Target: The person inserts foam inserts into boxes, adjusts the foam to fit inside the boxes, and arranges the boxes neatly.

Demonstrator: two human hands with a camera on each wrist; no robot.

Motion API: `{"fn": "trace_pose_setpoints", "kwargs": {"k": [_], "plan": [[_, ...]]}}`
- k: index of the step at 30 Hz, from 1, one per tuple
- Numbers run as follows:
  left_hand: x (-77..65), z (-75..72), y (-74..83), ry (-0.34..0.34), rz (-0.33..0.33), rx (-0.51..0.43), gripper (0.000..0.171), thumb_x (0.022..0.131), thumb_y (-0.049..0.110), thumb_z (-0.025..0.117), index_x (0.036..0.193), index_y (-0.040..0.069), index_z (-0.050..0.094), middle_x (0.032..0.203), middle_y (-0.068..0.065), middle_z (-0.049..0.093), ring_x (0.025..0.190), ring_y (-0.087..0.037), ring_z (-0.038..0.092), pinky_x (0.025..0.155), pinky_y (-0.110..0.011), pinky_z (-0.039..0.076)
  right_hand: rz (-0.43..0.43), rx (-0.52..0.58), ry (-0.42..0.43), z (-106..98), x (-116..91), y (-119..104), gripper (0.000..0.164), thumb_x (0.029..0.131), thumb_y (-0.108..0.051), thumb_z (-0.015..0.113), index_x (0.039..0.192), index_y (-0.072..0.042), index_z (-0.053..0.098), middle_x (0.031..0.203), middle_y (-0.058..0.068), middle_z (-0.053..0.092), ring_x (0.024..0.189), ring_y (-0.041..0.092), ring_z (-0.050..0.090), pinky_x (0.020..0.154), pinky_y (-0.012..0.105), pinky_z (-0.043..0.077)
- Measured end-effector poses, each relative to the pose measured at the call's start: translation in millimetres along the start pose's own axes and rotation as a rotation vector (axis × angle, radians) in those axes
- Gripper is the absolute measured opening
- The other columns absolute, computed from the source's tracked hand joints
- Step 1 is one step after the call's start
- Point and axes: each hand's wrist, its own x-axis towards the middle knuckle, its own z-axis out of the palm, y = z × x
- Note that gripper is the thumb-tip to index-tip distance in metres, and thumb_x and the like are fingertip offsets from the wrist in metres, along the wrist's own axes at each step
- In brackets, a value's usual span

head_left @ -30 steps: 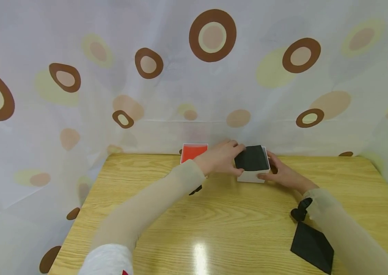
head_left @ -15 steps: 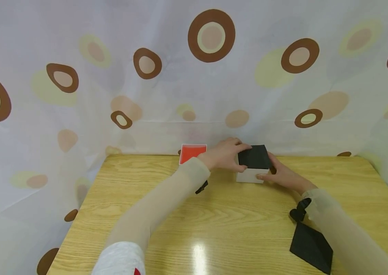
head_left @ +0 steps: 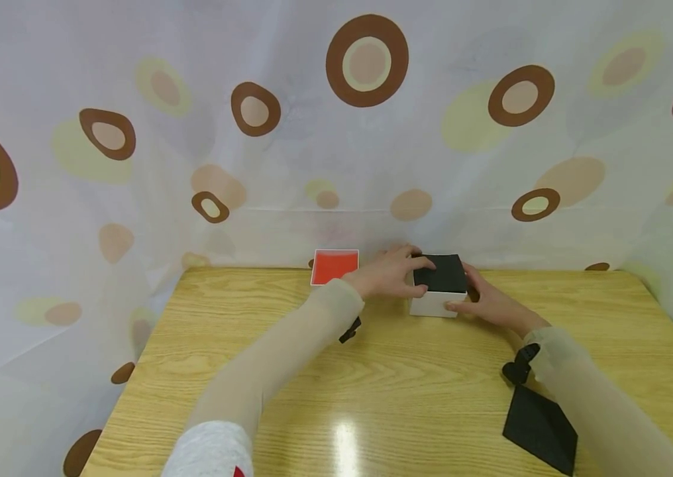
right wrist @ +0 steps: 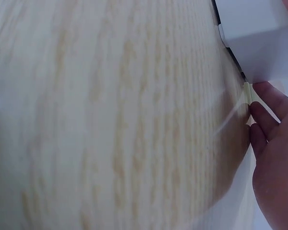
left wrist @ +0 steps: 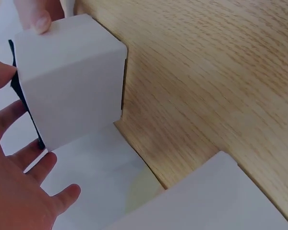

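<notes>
A white square box stands at the back of the table, with a flat black square piece over its top. The left hand lies at the left side of this piece, its fingertips on the black surface. In the left wrist view, thin black edges show along the box's upper rim beside the left hand's fingers. The right hand grips the box from the right, thumb on the front wall and fingers round the back corner. In the right wrist view, the right hand's fingers are at the box's lower corner.
A second white box with a red inside stands left, partly behind the left wrist. A black folded square piece lies near the right forearm. The wooden table meets a patterned curtain behind the boxes.
The black piece, skewed and tilted earlier, now lies flatter and squarer on the white box. The left hand has shifted slightly right over it. The right hand keeps its hold.
</notes>
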Motion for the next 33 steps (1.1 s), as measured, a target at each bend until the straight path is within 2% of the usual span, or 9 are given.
{"fn": "trace_pose_setpoints", "kwargs": {"k": [6,9,13,16,20,24,27,33], "plan": [[-1.7,4.0,3.2,0.009,-0.007,0.047,0.054,0.104,0.05,0.053,0.155,0.033,0.05,0.165,-0.006,0.035,0.151,-0.027,0.032,0.12,-0.049,0.032,-0.013,-0.002,0.005,0.5,0.0,-0.4,0.106,0.1,-0.027,0.073,0.168,-0.018,-0.008,0.169,0.031,0.004,0.156,0.052,0.005,0.12,0.071,0.014],[-1.8,8.6,6.7,0.055,0.046,0.08,0.057,0.103,0.056,0.054,0.155,0.032,0.049,0.164,-0.006,0.036,0.151,-0.026,0.032,0.121,-0.05,0.03,-0.023,0.002,0.002,0.5,-0.9,-0.4,0.105,0.1,-0.026,0.072,0.168,-0.019,-0.009,0.17,0.031,0.003,0.156,0.053,0.004,0.12,0.072,0.015],[-1.0,17.3,14.0,0.104,0.152,0.162,0.058,0.103,0.059,0.053,0.155,0.034,0.049,0.162,-0.003,0.039,0.15,-0.023,0.034,0.12,-0.05,0.029,-0.036,0.004,0.0,0.3,-1.6,0.5,0.103,0.102,-0.026,0.07,0.168,-0.021,-0.008,0.17,0.03,0.005,0.156,0.052,0.008,0.119,0.072,0.017],[-0.7,23.2,19.1,0.105,0.186,0.232,0.057,0.103,0.061,0.051,0.154,0.035,0.05,0.161,0.001,0.041,0.149,-0.02,0.035,0.12,-0.05,0.03,-0.048,-0.001,0.001,0.3,-1.3,1.5,0.101,0.103,-0.025,0.069,0.168,-0.02,-0.008,0.167,0.031,0.015,0.153,0.05,0.02,0.118,0.069,0.023],[-0.9,27.7,24.5,0.086,0.179,0.273,0.056,0.103,0.063,0.05,0.151,0.033,0.053,0.162,0.002,0.041,0.149,-0.019,0.035,0.12,-0.051,0.029,-0.059,0.0,-0.002,0.0,-1.0,2.9,0.1,0.103,-0.024,0.068,0.168,-0.018,-0.008,0.163,0.03,0.026,0.145,0.046,0.038,0.112,0.058,0.037],[1.0,29.1,28.2,0.077,0.167,0.262,0.056,0.103,0.065,0.049,0.148,0.033,0.054,0.164,0.003,0.039,0.152,-0.017,0.031,0.121,-0.054,0.027,-0.062,0.0,-0.001,-0.1,-1.0,3.3,0.099,0.104,-0.024,0.067,0.168,-0.018,-0.008,0.164,0.029,0.025,0.146,0.043,0.038,0.111,0.051,0.04],[4.5,29.4,30.1,0.083,0.146,0.242,0.056,0.102,0.068,0.046,0.145,0.033,0.054,0.167,0.005,0.036,0.156,-0.016,0.025,0.123,-0.057,0.023,-0.071,0.005,-0.002,-0.3,-1.1,3.0,0.098,0.104,-0.022,0.067,0.168,-0.018,-0.008,0.165,0.029,0.022,0.147,0.045,0.034,0.113,0.056,0.037],[10.6,29.0,34.7,0.052,0.089,0.232,0.073,0.102,0.073,0.038,0.16,0.028,0.041,0.17,0.008,0.03,0.159,-0.011,0.018,0.125,-0.062,0.013,-0.101,-0.011,0.001,-0.4,-2.2,1.6,0.098,0.104,-0.018,0.067,0.167,-0.014,-0.008,0.163,0.034,0.023,0.147,0.052,0.029,0.113,0.07,0.029]]}}
